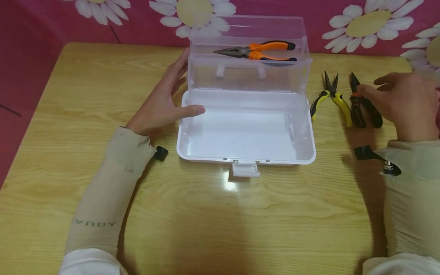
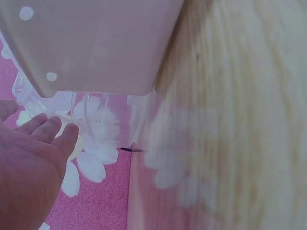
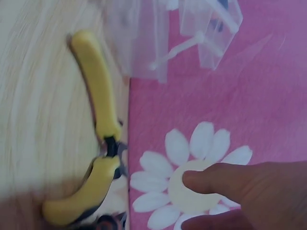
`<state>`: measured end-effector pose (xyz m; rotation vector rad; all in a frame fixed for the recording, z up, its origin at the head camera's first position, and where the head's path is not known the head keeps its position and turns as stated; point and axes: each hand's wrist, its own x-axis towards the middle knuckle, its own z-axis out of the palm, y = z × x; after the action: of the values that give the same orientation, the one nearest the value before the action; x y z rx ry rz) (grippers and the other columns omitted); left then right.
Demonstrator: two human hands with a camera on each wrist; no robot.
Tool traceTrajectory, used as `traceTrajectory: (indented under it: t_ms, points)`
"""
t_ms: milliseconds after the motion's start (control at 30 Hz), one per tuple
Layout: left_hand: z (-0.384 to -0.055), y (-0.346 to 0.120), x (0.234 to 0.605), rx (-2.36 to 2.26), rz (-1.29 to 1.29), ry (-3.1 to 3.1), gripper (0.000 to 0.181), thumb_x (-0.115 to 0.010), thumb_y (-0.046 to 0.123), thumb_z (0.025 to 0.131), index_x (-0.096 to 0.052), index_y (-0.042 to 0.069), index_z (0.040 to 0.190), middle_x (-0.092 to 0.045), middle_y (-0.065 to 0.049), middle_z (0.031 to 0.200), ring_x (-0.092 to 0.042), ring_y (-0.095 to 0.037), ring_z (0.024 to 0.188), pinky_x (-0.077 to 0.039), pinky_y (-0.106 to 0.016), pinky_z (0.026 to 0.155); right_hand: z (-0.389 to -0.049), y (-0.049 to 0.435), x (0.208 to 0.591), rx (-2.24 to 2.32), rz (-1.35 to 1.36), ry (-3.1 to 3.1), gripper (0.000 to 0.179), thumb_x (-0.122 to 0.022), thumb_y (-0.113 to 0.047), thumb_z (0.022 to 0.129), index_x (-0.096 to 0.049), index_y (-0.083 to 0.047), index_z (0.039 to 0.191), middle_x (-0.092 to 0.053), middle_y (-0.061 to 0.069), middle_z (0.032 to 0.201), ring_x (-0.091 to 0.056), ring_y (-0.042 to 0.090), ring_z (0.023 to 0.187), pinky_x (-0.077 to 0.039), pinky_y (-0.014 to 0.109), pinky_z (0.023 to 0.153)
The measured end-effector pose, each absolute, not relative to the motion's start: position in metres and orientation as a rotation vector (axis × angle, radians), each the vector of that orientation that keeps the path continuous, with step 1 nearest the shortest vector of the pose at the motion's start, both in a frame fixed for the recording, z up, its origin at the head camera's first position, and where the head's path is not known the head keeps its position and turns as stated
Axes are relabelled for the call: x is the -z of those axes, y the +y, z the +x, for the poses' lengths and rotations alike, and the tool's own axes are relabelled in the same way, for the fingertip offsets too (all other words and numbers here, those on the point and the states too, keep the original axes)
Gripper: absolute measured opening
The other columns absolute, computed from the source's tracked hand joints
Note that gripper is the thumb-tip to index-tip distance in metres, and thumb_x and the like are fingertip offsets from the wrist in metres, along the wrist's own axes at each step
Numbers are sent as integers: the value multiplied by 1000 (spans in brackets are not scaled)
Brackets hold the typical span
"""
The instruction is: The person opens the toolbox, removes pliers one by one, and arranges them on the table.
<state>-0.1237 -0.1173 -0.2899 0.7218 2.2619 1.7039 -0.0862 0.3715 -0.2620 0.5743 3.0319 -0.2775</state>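
A clear plastic toolbox (image 1: 183, 151) with a white rim stands with its lid raised. Long-nose pliers with orange and black handles (image 1: 258, 54) lie in its raised upper part. My left hand (image 1: 159, 99) rests at the box's left side, thumb over the rim and fingers extended behind. To the right, yellow-and-black pliers (image 1: 341, 106) lie on the table, their jaws spread. Beside them are black-and-red pliers (image 1: 357, 109), with my right hand (image 1: 409, 103) close over them. The right wrist view shows that thumb (image 3: 211, 179) and a finger apart, nothing between them.
The wooden table (image 1: 220, 229) reaches back to a pink wall covering (image 1: 275, 7) with large white daisies. A latch (image 1: 245, 169) juts from the box's front edge. The raised lid (image 1: 247, 26) stands near the wall.
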Motion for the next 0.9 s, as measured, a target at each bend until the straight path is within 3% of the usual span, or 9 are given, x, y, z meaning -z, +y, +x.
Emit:
traceTrajectory:
  t_ms: [67, 267, 367, 400, 467, 633, 667, 800, 900]
  points:
    - [-124, -117, 289, -1707, 726, 2258, 116, -86, 11, 82, -11, 29, 168, -14, 9, 174, -20, -9, 161, -23, -33, 135, -85, 367, 261, 340, 523, 3133, 67, -53, -49, 99, -63, 10, 131, -63, 36, 128, -54, 54, 118, -34, 74, 98]
    - [-122, -117, 286, -1707, 732, 2259, 115, -86, 13, 83, -11, 27, 168, -13, 8, 175, -20, -10, 161, -23, -33, 135, -85, 347, 257, 528, 457, 3347, 56, -60, -39, 96, -71, 12, 117, -66, 37, 114, -54, 48, 106, -25, 71, 116]
    - [-122, -117, 286, -1711, 738, 2260, 115, -86, 12, 83, -10, 27, 168, -14, 8, 175, -20, -10, 161, -23, -35, 135, -87, 338, 255, 608, 474, 3417, 53, -63, -40, 94, -74, 9, 113, -70, 21, 83, -55, 28, 88, -26, 64, 117]
    - [-122, -116, 286, -1709, 738, 2261, 115, -86, 12, 83, -10, 28, 168, -14, 8, 175, -20, -10, 161, -23, -35, 135, -87, 335, 254, 626, 462, 3440, 53, -63, -40, 94, -75, 9, 112, -71, 19, 81, -54, 27, 87, -28, 62, 116]
    - [-122, -116, 286, -1704, 737, 2265, 115, -86, 12, 83, -10, 29, 168, -14, 8, 174, -20, -10, 161, -23, -36, 135, -89, 330, 252, 651, 419, 3506, 52, -62, -41, 93, -77, 7, 107, -73, 16, 77, -47, 3, 76, -33, 52, 110]
    - [-122, -117, 286, -1682, 724, 2277, 116, -86, 13, 83, -9, 32, 168, -15, 9, 174, -20, -9, 161, -23, -36, 135, -94, 317, 246, 698, 349, 3617, 51, -59, -45, 95, -81, 0, 105, -76, 29, 101, -22, -27, 63, -30, 25, 89]
    - [-122, -117, 286, -1679, 723, 2278, 116, -86, 13, 83, -9, 32, 168, -15, 8, 174, -20, -9, 161, -23, -36, 135, -95, 314, 244, 724, 360, 3622, 51, -59, -46, 95, -81, -1, 104, -80, 21, 96, -23, -28, 61, -32, 25, 90]
    - [-121, -117, 286, -1682, 732, 2265, 116, -86, 12, 83, -8, 31, 168, -15, 6, 174, -20, -10, 161, -23, -37, 135, -97, 304, 239, 759, 343, 3654, 51, -59, -45, 96, -80, 1, 105, -80, 21, 95, -24, -31, 64, -42, 34, 99]
    - [-122, -118, 286, -1687, 740, 2258, 117, -86, 11, 83, -7, 31, 168, -13, 5, 174, -20, -11, 161, -23, -37, 135, -98, 296, 235, 715, 262, 3688, 53, -58, -44, 97, -79, 4, 106, -76, 30, 100, -36, -24, 65, -41, 23, 87]
